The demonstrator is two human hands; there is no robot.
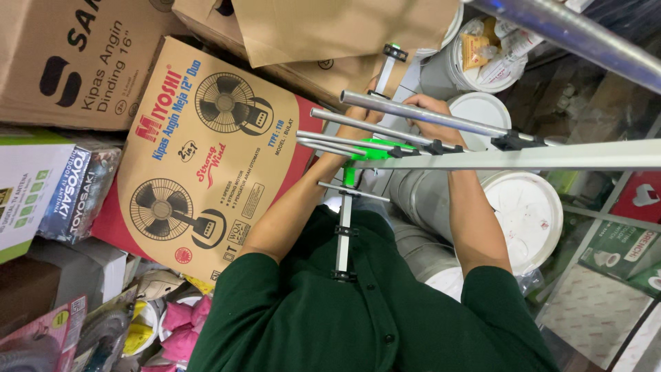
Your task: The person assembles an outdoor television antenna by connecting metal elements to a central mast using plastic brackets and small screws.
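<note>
I hold a metal aerial frame in front of my dark green shirt. My left hand (363, 118) is closed around the frame by its green plastic bracket (377, 149), partly hidden behind the rods. My right hand (428, 116) grips among the thin aluminium rods (406, 110), beside a black clip. A long flat aluminium bar (551, 156) runs from the bracket to the right edge. A shorter upright bar (343, 238) with black clips hangs from the bracket down against my chest.
A large fan carton (206, 151) leans at the left, with more brown cartons (76, 62) above it. White plastic buckets (530, 207) stand beneath my right arm. A thick metal pipe (585, 34) crosses the top right corner. Small boxes and pink packages crowd the lower left.
</note>
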